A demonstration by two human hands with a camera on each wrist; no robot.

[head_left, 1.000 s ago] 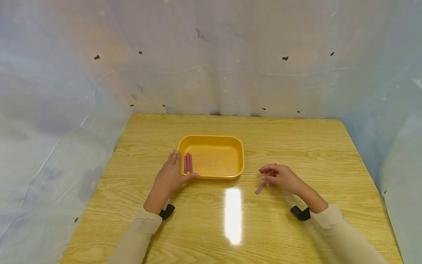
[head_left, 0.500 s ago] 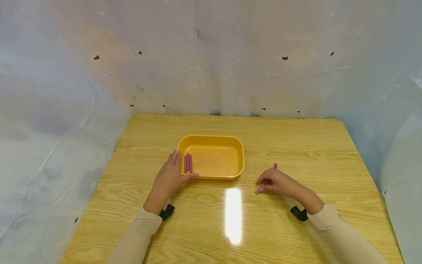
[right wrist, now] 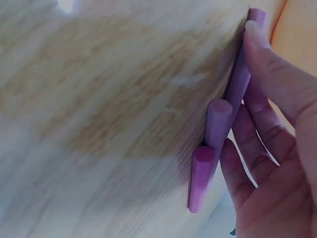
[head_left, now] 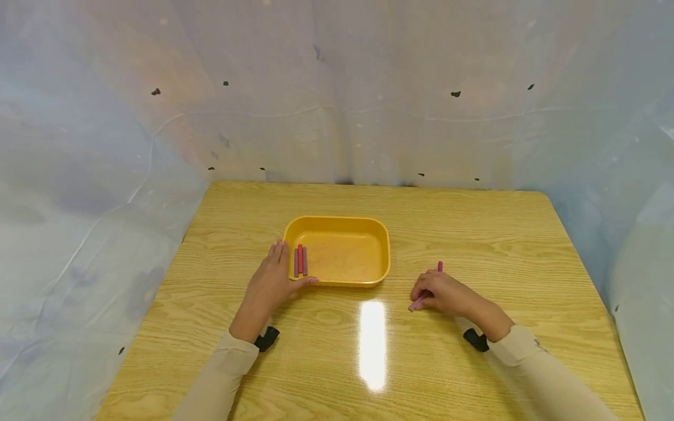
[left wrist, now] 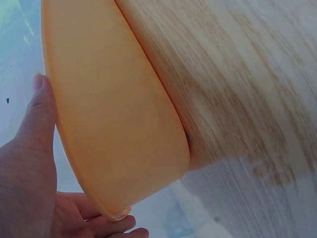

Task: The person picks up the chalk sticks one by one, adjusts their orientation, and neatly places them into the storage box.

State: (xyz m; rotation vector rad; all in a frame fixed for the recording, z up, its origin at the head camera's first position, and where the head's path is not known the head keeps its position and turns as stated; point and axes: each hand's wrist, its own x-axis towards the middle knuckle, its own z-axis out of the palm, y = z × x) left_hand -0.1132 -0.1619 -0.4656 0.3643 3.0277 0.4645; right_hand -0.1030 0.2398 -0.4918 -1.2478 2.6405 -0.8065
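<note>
My left hand (head_left: 267,286) rests at the near left corner of a yellow tray (head_left: 337,284), fingers straight along its left rim and thumb on the front rim. In the tray's left end lie a red crayon (head_left: 300,257) and two purple ones, side by side. To the right of the tray, my right hand (head_left: 446,292) pinches a purple crayon (right wrist: 240,79) between thumb and fingers, low over the table. Beside it in the right wrist view lie a second purple crayon (right wrist: 218,119) and a magenta crayon (right wrist: 201,176), the latter partly hidden by the hand in the head view.
The wood-grain table (head_left: 463,228) ends at a hanging pale sheet (head_left: 337,117) behind and at both sides. A bright light reflection (head_left: 372,345) shows on the tabletop in front of the tray. Black wrist devices (head_left: 267,338) sit under both wrists.
My right hand has moved down slightly towards me and its fingers have closed on the purple crayon, uncovering the end of the magenta one. The left hand and tray stay still.
</note>
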